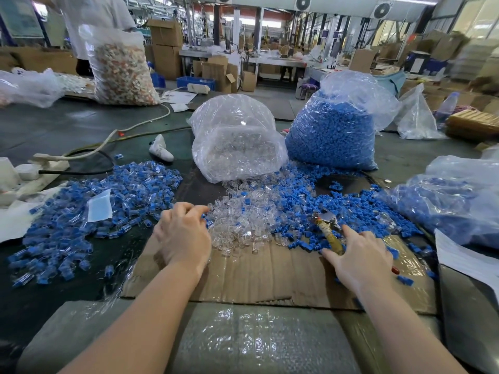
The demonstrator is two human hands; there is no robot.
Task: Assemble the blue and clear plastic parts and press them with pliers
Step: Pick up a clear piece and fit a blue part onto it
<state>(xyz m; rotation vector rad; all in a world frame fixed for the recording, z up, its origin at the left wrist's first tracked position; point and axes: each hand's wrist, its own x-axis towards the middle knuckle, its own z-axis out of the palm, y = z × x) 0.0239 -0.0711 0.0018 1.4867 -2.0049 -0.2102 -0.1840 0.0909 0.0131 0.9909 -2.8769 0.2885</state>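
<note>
1. Pickup looks like the step in hand: the left hand (183,233) reaches into the clear parts (240,225), fingers curled at the heap's edge; whether they hold 1 I cannot tell.
2. Right hand (359,257) lies with spread fingers on the pliers (328,228), not gripping them.
3. Blue parts (302,211) lie just beside, on the cardboard (256,273).
4. Next move probably needs 1 blue part to mate, then a firm hold on the pliers.

Two bare forearms, the left hand (183,233) and right hand (360,259) ungloved; no sleeves, rings or watch visible above the cardboard sheet (259,276).
</note>
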